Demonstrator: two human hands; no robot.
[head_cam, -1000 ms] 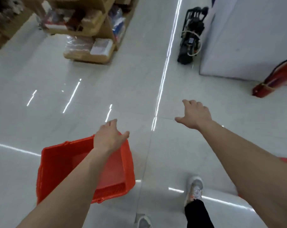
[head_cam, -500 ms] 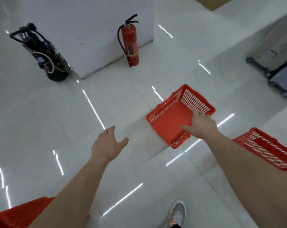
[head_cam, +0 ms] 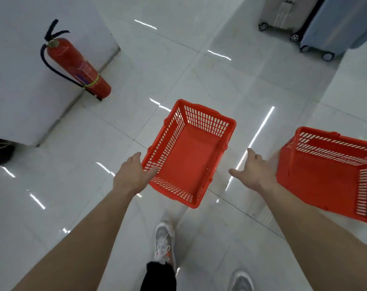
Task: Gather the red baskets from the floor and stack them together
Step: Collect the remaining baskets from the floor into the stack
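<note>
Two red baskets sit on the floor: the centre basket between both spread, empty hands, left hand at its rim, right hand beside the right basket.

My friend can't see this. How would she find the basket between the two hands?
Start at the fire extinguisher leaning on the white wall at the left, then look down and right across the shiny floor. The middle basket sits there, between the left hand and right hand. Unlike the other basket cut off at the right edge, it shows whole.
</note>
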